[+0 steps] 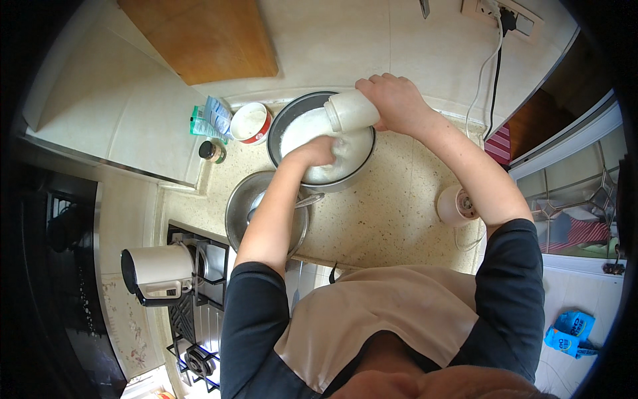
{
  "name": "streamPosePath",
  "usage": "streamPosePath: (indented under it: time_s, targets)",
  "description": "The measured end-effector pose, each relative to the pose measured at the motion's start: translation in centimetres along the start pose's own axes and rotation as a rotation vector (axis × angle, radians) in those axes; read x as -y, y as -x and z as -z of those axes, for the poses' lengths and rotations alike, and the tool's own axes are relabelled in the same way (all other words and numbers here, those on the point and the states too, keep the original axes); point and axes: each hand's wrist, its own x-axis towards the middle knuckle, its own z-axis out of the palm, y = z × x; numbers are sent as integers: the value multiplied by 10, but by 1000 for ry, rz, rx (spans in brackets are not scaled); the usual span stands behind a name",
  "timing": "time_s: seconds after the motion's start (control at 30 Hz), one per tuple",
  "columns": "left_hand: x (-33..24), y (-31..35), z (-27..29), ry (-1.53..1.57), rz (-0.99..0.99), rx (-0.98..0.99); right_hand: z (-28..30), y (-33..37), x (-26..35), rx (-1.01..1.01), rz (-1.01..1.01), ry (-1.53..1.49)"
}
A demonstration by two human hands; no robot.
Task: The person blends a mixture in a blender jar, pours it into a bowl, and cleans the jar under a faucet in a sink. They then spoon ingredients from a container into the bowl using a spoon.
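My right hand (pixel 397 105) is wrapped round a white, cup-like container (pixel 353 111), tilted on its side with its mouth pointing left over a large round pot (pixel 273 133). White, fine-looking contents (pixel 300 132) fill much of the pot. Reaching in over the near rim, my left hand (pixel 318 152) is at the white contents below the container's mouth; its fingertips are hidden there, and I cannot see whether they hold anything. Just nearer, under my left forearm, stands a metal bowl (pixel 234 216) with a spoon-like metal utensil (pixel 310 200) leaning across its rim.
Left of the pot stand a red-and-white tub (pixel 259 131), packets (pixel 216 120) and a small dark-lidded jar (pixel 212 151). A white kettle (pixel 159 271) sits by the gas hob (pixel 196 332). At the right is a pale appliance base (pixel 454 205); cords (pixel 493 73) hang from the wall socket.
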Motion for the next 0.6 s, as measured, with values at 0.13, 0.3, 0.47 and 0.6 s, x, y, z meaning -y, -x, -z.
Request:
streamPosePath:
  time_s: [0.13,0.3,0.47,0.6]
  targets:
    - [0,19,12,96,94,-202,5,1,4,-18,-4,-69]
    - [-4,42,5,-48,258,-219,33,-14,18,-199,84,-55]
    - [2,49,-4,-34,307,-244,-5,-23,32,6,174,309]
    - [6,54,-13,47,227,-337,7,-30,35,56,168,379]
